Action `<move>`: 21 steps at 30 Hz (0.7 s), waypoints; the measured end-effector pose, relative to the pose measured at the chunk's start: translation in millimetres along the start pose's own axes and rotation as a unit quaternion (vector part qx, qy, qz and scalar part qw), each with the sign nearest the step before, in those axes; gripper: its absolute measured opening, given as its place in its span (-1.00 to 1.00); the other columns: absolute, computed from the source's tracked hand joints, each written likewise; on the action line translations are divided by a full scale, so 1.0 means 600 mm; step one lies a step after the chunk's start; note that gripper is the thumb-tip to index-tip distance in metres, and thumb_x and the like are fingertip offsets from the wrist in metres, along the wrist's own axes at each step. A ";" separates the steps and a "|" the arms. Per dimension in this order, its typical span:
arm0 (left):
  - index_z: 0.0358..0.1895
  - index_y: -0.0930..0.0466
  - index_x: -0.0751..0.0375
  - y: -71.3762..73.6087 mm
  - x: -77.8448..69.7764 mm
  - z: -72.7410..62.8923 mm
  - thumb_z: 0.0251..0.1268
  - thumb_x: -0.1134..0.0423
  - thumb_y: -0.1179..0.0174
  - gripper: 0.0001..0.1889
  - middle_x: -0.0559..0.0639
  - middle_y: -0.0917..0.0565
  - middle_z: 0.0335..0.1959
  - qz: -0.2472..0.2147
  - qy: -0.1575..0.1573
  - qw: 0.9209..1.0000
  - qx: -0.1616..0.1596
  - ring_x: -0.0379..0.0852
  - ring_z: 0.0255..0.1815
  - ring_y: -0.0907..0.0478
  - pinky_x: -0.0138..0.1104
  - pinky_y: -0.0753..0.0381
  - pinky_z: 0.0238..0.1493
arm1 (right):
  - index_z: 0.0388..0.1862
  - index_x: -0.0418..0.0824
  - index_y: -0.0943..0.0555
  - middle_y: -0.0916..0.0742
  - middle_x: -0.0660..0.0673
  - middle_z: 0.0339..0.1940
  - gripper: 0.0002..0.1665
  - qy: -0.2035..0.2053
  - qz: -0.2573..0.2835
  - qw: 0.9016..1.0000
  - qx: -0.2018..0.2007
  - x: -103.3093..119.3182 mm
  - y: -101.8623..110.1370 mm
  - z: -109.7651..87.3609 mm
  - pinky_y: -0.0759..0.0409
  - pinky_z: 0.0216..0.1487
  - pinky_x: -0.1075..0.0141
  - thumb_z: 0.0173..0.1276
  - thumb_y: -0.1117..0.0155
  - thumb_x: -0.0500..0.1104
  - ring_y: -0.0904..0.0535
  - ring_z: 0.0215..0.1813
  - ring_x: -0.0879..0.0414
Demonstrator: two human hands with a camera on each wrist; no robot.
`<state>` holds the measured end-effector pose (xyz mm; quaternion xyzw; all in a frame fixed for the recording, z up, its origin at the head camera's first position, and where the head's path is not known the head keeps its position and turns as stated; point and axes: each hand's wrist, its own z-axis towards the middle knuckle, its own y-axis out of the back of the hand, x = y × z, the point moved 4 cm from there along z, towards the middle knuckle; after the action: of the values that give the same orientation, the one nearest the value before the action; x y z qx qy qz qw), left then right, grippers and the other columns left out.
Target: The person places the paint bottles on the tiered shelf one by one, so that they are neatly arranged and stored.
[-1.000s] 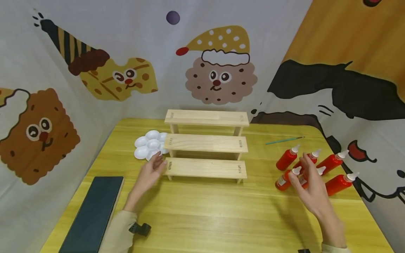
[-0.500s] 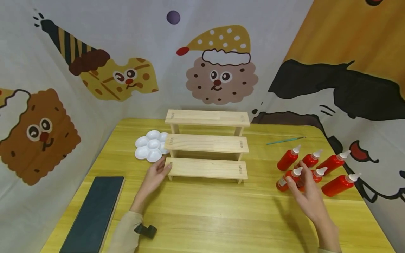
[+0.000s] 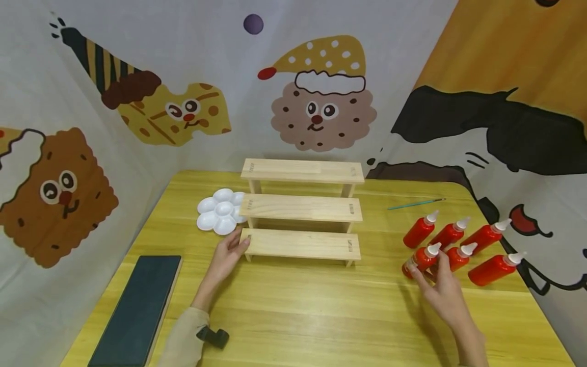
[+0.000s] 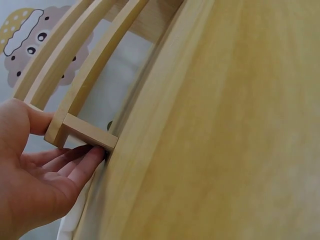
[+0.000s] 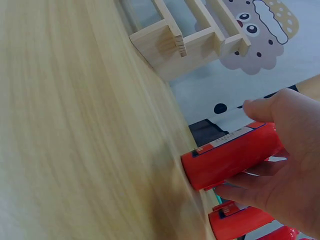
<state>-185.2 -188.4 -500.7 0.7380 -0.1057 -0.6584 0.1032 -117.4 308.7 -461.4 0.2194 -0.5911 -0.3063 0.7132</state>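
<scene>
A three-step wooden display stand [image 3: 300, 243] rests mid-table. My left hand [image 3: 227, 255] holds its lowest step at the left end; in the left wrist view the thumb lies over the step [image 4: 95, 75] and the fingers reach against the end support [image 4: 90, 131]. On the right, several red squeeze bottles with white nozzle caps stand in two rows. My right hand [image 3: 445, 293] grips the front-left squeeze bottle [image 3: 421, 260], thumb on its left side, fingers behind its right side. That bottle [image 5: 230, 155] stands on the table, and another squeeze bottle [image 5: 240, 220] is close by.
A white flower-shaped palette [image 3: 213, 206] lies left of the stand, partly behind its middle step. A thin teal paintbrush [image 3: 415, 204] lies behind the bottles. At the left table edge is a dark flat board [image 3: 137, 311]. A cartoon-printed cloth [image 3: 206, 41] hangs around the table.
My left hand has moved right and taken hold of the stand's lowest step. My right hand has come down and left, closing round the front-left squeeze bottle. The stand stays put.
</scene>
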 end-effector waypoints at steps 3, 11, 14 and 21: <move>0.54 -0.16 0.41 0.000 0.001 -0.001 0.55 0.08 -0.13 -0.31 0.45 -0.26 0.52 0.003 0.001 1.000 -0.002 0.35 0.49 -0.29 0.02 -0.41 0.42 | 0.37 -0.42 -0.16 -0.58 -0.49 0.20 -0.28 0.007 0.009 1.000 -0.009 -0.002 -0.006 -0.002 -0.39 -0.01 0.80 0.43 -0.34 -0.26 -0.54 0.23 -0.43; 0.53 -0.18 0.40 -0.001 0.005 0.004 0.53 0.12 -0.15 -0.33 0.46 -0.27 0.51 -0.008 0.005 1.000 -0.007 0.35 0.48 -0.30 0.00 -0.44 0.40 | 0.32 -0.43 -0.21 -0.61 -0.49 0.17 -0.33 0.018 0.021 1.000 -0.012 -0.017 -0.020 -0.005 -0.50 -0.04 0.74 0.36 -0.32 -0.42 -0.62 0.17 0.04; 0.54 -0.18 0.39 -0.001 0.006 0.004 0.53 0.10 -0.16 -0.32 0.45 -0.27 0.51 -0.013 0.007 1.000 -0.006 0.35 0.48 -0.30 0.00 -0.45 0.39 | 0.30 -0.42 -0.22 -0.63 -0.45 0.17 -0.37 0.025 -0.001 1.000 -0.014 -0.020 -0.023 -0.006 -0.47 -0.04 0.77 0.36 -0.31 -0.44 -0.60 0.13 -0.20; 0.55 -0.15 0.38 -0.001 0.007 0.001 0.53 0.08 -0.17 -0.29 0.44 -0.24 0.52 -0.029 0.014 0.999 0.002 0.34 0.46 -0.33 -0.04 -0.52 0.32 | 0.29 -0.45 -0.27 -0.65 -0.46 0.12 -0.37 0.068 0.015 0.997 -0.042 -0.020 -0.025 -0.006 -0.35 0.01 0.84 0.30 -0.28 -0.55 -0.33 0.09 0.70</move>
<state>-185.4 -189.2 -504.9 0.7502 -0.0839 -0.6505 0.0842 -117.9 306.4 -480.8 0.2012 -0.5312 -0.3047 0.7645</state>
